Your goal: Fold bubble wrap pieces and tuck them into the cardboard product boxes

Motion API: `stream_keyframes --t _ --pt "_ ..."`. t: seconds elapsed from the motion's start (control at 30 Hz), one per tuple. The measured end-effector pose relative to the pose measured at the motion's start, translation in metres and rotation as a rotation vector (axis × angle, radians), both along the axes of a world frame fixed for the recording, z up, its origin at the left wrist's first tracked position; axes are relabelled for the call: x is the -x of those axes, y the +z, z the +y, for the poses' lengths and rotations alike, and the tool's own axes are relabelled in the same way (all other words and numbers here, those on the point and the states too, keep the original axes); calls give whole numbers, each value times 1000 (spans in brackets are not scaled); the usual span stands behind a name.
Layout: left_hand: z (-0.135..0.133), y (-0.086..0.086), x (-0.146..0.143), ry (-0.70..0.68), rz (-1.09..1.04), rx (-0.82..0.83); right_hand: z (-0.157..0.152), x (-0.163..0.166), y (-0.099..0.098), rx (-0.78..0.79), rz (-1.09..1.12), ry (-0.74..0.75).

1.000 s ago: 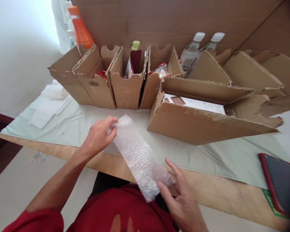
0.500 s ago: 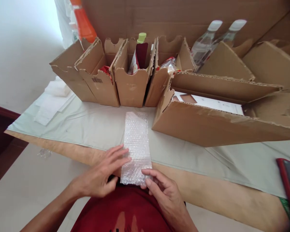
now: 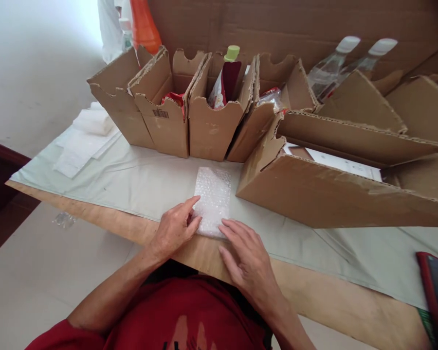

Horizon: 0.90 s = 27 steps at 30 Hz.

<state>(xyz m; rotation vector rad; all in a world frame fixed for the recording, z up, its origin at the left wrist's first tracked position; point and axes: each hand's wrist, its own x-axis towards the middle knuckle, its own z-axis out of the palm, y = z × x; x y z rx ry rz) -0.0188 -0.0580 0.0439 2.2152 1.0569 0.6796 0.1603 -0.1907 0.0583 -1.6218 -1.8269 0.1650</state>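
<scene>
A folded piece of bubble wrap (image 3: 213,197) lies flat at the table's front edge, its lower end near the bare wood. On its left side rests my left hand (image 3: 177,227), index finger and thumb apart along the edge, the other fingers curled under and partly hidden. Fingers of my right hand (image 3: 246,255) stretch over the lower right corner of the wrap, with the thumb held away from it. Neither hand is closed round the wrap.
Upright cardboard boxes (image 3: 209,131) line the back, some with packets in them. A long cardboard box (image 3: 332,194) stands at right, with clear bottles (image 3: 326,68) behind. White sheets (image 3: 82,141) lie at left. A red-edged dark device (image 3: 436,282) is at far right.
The bubble wrap is shorter, its lower end now folded up and lying on the table. Both hands have moved forward from my lap side, and the right fingers have let go of the end.
</scene>
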Motion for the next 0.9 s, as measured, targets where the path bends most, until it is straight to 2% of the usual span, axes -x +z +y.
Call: stream_keyframes --t 0.13,0.27,0.37,0.47,0.6,0.73,0.8,0.9 --pt "-9 1 6 16 -2 -157 21 -1 -8 28 -231 48" --pt "-25 15 19 -123 -35 -289 23 0 -1 -19 -206 43" --pt "-31 21 25 -210 -59 -278 21 -1 9 51 -90 84" --pt "-27 17 22 -146 -73 -251 24 -2 13 61 -47 62" --pt "-16 8 12 -45 18 -250 22 0 10 -109 -157 -96" --pt "-15 5 9 12 2 -288 17 1 3 -76 -218 -1" --pt "-20 8 12 -16 -13 -299 18 1 -1 -50 -231 35" --pt "-28 14 19 -135 -40 -295 21 -1 -3 -51 -154 33"
